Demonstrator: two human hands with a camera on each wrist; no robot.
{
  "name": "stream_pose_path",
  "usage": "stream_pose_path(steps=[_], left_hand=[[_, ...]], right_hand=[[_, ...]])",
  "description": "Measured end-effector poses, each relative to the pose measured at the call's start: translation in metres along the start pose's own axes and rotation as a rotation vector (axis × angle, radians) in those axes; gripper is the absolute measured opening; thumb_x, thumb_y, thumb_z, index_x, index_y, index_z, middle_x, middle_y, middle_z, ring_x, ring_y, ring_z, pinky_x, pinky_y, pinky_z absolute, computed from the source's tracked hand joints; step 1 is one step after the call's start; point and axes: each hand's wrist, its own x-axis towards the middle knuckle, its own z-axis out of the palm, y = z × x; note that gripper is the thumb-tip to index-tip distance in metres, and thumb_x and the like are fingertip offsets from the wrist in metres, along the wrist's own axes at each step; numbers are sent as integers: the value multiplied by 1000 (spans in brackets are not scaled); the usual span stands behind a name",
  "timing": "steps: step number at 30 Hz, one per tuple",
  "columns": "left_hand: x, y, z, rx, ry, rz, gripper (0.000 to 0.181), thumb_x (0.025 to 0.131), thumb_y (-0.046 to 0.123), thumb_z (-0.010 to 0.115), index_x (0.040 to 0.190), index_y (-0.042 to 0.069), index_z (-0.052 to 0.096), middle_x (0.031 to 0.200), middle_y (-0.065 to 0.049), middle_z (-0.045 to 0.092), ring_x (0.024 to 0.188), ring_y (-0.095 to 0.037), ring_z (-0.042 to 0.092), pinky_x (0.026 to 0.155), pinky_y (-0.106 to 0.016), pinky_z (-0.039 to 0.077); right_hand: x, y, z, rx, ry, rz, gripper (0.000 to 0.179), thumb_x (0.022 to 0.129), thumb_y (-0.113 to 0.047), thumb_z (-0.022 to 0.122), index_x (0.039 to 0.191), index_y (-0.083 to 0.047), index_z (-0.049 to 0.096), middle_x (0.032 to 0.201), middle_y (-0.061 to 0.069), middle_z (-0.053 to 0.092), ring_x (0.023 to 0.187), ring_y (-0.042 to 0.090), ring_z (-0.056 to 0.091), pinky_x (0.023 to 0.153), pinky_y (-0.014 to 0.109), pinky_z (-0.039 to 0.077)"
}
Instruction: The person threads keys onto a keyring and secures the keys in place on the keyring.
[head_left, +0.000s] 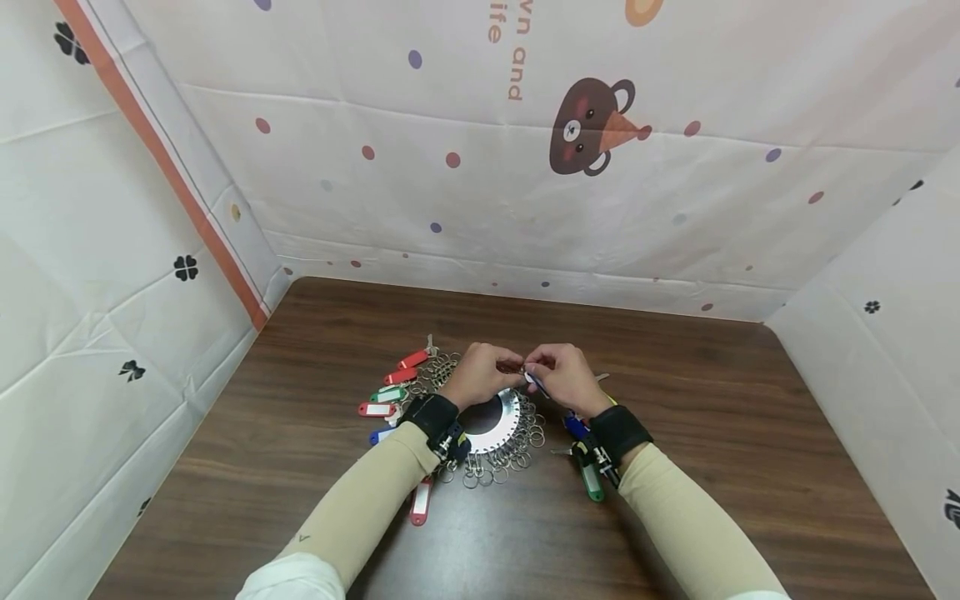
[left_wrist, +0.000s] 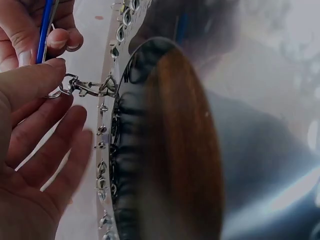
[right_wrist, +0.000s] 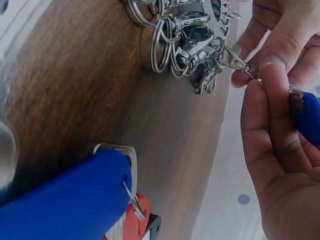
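A round silver key-ring holder (head_left: pixel 512 417) lies on the table, its rim hung with many small clasps and split rings. At its far right edge, my left hand (head_left: pixel 480 375) pinches the end ring of one clasp (left_wrist: pixel 90 89) between thumb and forefinger; the left wrist view shows the clasp still hooked through the rim. Close against it, my right hand (head_left: pixel 567 379) holds a blue key tag (right_wrist: pixel 306 117) by its ring end, partly covered by the fingers. The fingertips of both hands almost meet at the ring.
Red key tags (head_left: pixel 401 377), a green tag (head_left: pixel 387 394) and a blue tag (head_left: pixel 381 435) fan out left of the holder. Another red tag (head_left: pixel 421 502) lies in front. Beside my right wrist are a green tag (head_left: pixel 592 482) and a blue tag (head_left: pixel 576 425). Patterned cloth walls (head_left: pixel 450 192) surround the table.
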Motion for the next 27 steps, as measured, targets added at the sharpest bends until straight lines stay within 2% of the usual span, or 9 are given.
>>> stream_pose_path(steps=[3,7,14,20,24,27], left_hand=[[1,2,-3,57,-11,6,25,90,21,83,112,8,81,108,-5,82,99,-17,78,86,-29,61],[2,3,-6,122,-18,28,24,91,26,82,110,12,82,106,-2,82,97,-13,77,83,-27,59],[4,3,-9,156,-59,66,21,92,27,81,108,13,83,103,-1,83,89,-10,76,76,-22,56],[5,4,-11,186,-79,72,21,93,27,80,108,13,83,102,0,83,90,-11,76,77,-24,58],[6,6,-10,185,-88,72,22,93,24,80,110,11,81,104,-2,82,93,-13,77,82,-26,60],[5,8,-8,181,-84,87,21,92,22,81,109,10,80,102,-3,82,93,-13,77,82,-27,60]], right_hand=[[0,-1,0,-3,-5,4,11,100,-2,65,98,-2,75,91,15,76,71,28,75,52,22,43],[0,-2,-1,-13,-13,-12,11,100,-1,65,98,-1,75,91,16,76,72,30,75,53,22,46],[0,-4,-4,-54,-34,-33,11,100,-2,65,97,-3,76,85,12,75,73,33,73,61,22,50],[1,-6,-8,-101,-64,-69,11,99,-2,67,96,-2,78,85,12,75,70,23,69,61,23,50],[2,-8,-9,-131,-66,-79,10,98,-2,68,96,-3,78,86,11,75,69,14,64,62,23,50],[2,-9,-9,-147,-58,-82,10,98,-2,68,96,-3,78,88,11,75,70,13,63,63,24,50]])
